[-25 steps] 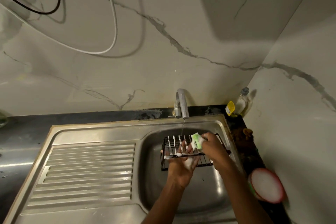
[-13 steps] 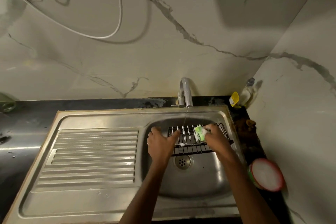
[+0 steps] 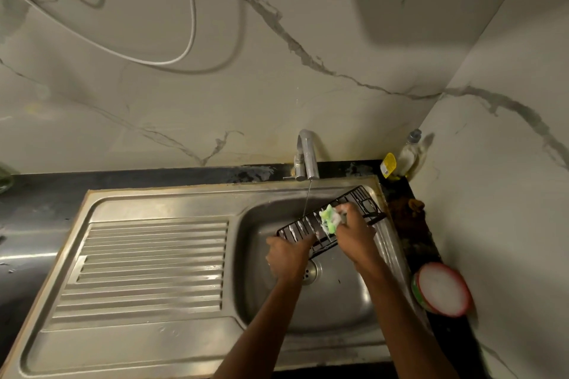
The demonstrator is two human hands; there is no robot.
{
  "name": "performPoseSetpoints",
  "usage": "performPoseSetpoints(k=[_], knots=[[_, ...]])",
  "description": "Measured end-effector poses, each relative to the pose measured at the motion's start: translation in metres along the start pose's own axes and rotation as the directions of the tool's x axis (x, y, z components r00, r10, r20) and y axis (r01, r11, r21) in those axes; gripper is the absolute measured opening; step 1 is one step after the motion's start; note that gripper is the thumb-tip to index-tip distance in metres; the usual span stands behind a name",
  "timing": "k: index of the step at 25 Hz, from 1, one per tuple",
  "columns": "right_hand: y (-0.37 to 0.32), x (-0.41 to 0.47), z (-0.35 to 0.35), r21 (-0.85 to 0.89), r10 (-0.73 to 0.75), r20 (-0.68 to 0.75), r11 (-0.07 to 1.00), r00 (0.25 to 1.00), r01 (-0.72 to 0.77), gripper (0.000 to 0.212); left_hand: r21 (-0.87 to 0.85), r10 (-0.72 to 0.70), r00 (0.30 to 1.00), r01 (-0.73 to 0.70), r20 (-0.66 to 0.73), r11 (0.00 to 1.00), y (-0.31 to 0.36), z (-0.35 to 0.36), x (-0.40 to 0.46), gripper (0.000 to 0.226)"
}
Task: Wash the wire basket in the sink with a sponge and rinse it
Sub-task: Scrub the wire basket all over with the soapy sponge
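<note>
A: What moved since half a second ago?

B: The left hand (image 3: 288, 254) shifted to grip the wire basket (image 3: 331, 226) at its near-left corner, tilting it so its far end rides up by the sink's (image 3: 172, 203) right rim.

A: And the right hand (image 3: 354, 231)?

B: It clutches the soapy green sponge (image 3: 330, 218) against the wires. A thin stream falls from the tap (image 3: 306, 154). I'd judge scrubbing is ongoing and rinsing remains.

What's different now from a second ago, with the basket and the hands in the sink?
The wire basket has been tilted: its right end now rises toward the sink's back right corner. The left hand shifted from under the middle to gripping the lower left end. The right hand still presses the green sponge against the wires, and a thin stream keeps falling from the tap.
</note>
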State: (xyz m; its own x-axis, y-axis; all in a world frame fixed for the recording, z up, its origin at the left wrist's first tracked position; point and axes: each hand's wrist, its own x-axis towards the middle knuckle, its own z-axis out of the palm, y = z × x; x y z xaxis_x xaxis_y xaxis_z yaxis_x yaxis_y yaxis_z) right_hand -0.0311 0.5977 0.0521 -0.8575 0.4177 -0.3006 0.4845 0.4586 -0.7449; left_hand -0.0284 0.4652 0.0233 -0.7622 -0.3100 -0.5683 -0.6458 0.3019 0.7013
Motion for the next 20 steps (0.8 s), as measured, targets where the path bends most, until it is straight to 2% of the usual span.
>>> performPoseSetpoints(k=[3, 6, 9, 11, 13, 16, 18, 20], knots=[[-0.005, -0.005, 0.005, -0.095, -0.014, -0.042, 0.995, 0.999, 0.01, 0.017, 0.003, 0.011, 1.0, -0.011, 0.013, 1.0, 0.001, -0.003, -0.002, 0.086], [-0.017, -0.017, 0.007, -0.25, -0.169, -0.174, 0.96, 0.97, 0.123, 0.023, -0.005, 0.015, 1.0, -0.015, -0.002, 1.0, 0.005, -0.009, 0.0, 0.082], [-0.023, -0.034, 0.0, -0.498, -0.459, -0.365, 0.831, 0.81, 0.247, 0.038, -0.035, -0.04, 0.999, 0.041, 0.022, 0.999, 0.008, -0.014, 0.004, 0.091], [-0.019, -0.039, -0.001, -0.477, -0.535, -0.42, 0.817, 0.733, 0.323, 0.042, -0.056, -0.07, 0.997, 0.071, 0.027, 0.996, 0.006, -0.011, 0.012, 0.103], [-0.008, -0.053, 0.013, -0.433, -0.584, -0.366, 0.796, 0.725, 0.423, 0.042, -0.042, -0.09, 0.996, 0.09, 0.005, 0.995, -0.008, -0.001, 0.034, 0.106], [0.018, -0.074, 0.034, -0.501, -0.687, -0.167, 0.677, 0.707, 0.54, 0.04, -0.04, -0.099, 0.995, 0.098, -0.017, 0.994, -0.018, 0.0, 0.048, 0.091], [0.027, -0.061, 0.013, -0.511, -0.685, -0.206, 0.684, 0.698, 0.521, 0.037, -0.055, -0.094, 0.995, 0.092, -0.026, 0.994, -0.022, -0.005, 0.048, 0.089], [0.03, -0.041, -0.02, -0.449, -0.563, -0.339, 0.801, 0.754, 0.397, 0.042, -0.089, -0.081, 0.996, 0.079, -0.024, 0.993, -0.018, -0.015, 0.038, 0.097]])
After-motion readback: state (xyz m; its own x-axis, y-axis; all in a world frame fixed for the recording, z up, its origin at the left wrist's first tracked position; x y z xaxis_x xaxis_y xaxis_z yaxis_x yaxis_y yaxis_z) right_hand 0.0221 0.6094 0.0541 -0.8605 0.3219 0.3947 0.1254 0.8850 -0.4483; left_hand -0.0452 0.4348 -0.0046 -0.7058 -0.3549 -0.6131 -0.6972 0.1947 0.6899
